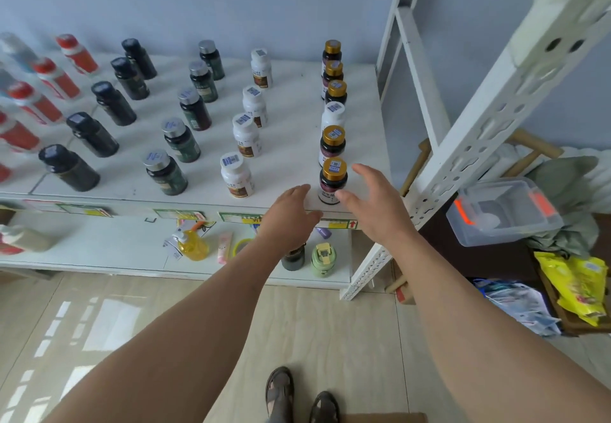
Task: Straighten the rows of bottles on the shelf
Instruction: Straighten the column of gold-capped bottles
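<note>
Both hands flank the front gold-capped bottle (333, 180), rightmost row, right at the shelf's (291, 145) front edge. Left hand (291, 211) sits just left of it, fingers loosely extended, holding nothing. Right hand (370, 203) is just right of it, fingers spread wide, thumb close to the bottle's base, holding nothing. Can't tell whether either hand actually touches the bottle; looks like a small gap on both sides.

Bottle is upright, long axis vertical, squarely between the two hands and slightly beyond the fingertips. Right thumb looks nearest.

The row runs straight back from it: another gold-capped bottle (332, 145) close behind, then a white-capped bottle (332, 117), then three more gold caps. Spacing is tight, so little room to push backward.

Room: open shelf to the left, up to the white bottle row (237, 174). To the right a strip of bare shelf, then the side edge and the white rack upright (476, 145). The front edge is the risk: any pull toward the person probably tips the bottle off.

My read: a two-handed squeeze to line up this row comes next.
</note>
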A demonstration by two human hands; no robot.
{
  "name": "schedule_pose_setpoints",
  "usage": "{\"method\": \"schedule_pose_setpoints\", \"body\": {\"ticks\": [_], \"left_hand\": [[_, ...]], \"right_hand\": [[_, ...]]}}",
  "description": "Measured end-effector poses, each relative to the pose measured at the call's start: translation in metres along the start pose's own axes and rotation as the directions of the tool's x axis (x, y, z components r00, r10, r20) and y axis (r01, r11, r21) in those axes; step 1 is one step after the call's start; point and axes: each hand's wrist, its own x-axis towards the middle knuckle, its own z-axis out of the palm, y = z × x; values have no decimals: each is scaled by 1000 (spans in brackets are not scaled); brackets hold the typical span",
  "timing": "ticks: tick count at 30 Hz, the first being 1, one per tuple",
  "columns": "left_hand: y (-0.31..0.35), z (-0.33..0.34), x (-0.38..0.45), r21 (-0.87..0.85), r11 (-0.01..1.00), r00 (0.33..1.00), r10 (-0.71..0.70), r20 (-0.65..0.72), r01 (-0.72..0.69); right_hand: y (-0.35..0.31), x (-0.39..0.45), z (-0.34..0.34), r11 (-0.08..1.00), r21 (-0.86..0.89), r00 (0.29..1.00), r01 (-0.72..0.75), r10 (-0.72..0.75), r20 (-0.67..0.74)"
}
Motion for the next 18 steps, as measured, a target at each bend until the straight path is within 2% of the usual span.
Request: {"method": "schedule_pose_setpoints", "body": {"ticks": [3, 7, 14, 18], "left_hand": [[3, -3, 4, -70, 997, 999, -12, 35, 14], [6, -5, 11, -119, 993, 996, 3, 87, 7], [14, -26, 14, -208, 975, 995, 89, 48, -77], [20, -47, 15, -228, 966, 983, 151, 109, -123]], "right_hand": [[-17, 17, -4, 1000, 12, 997, 14, -14, 76], [-25, 32, -2, 999, -11, 986, -35, 36, 162], [-41, 34, -23, 997, 22, 995, -79, 78, 70], [-52, 30, -31, 998, 19, 998, -68, 68, 0]]}}
